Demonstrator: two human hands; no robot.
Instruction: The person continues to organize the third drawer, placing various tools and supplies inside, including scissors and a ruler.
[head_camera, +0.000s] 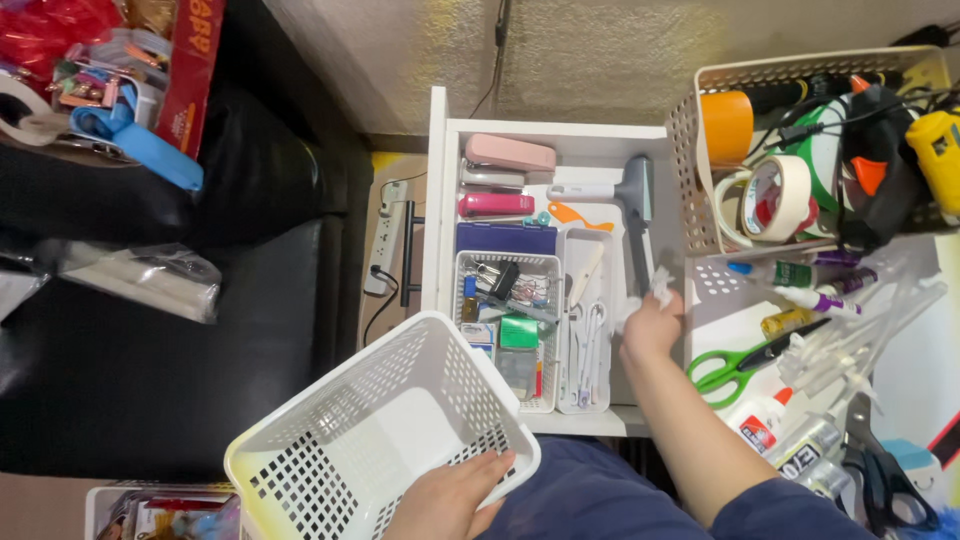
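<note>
My left hand (448, 497) grips the near rim of an empty white perforated basket (372, 440), held tilted over my lap in front of an open white drawer (436, 200). My right hand (650, 322) reaches into the drawer's right side, fingers closed on a small white crumpled piece (660, 287), close to a grey-headed tool with a white handle (622, 192). The drawer holds pink staplers (508, 153), a purple box (505, 238), a small white bin of binder clips (505, 283) and a narrow white tray with scissors (586, 330).
A cream basket (700, 150) at right holds tape rolls, an orange roll and a glue gun. Below it lie green-handled scissors (728, 368), glue bottles, markers and glue sticks. A power strip (384, 235) lies left of the drawer. A black seat with cluttered items fills the left.
</note>
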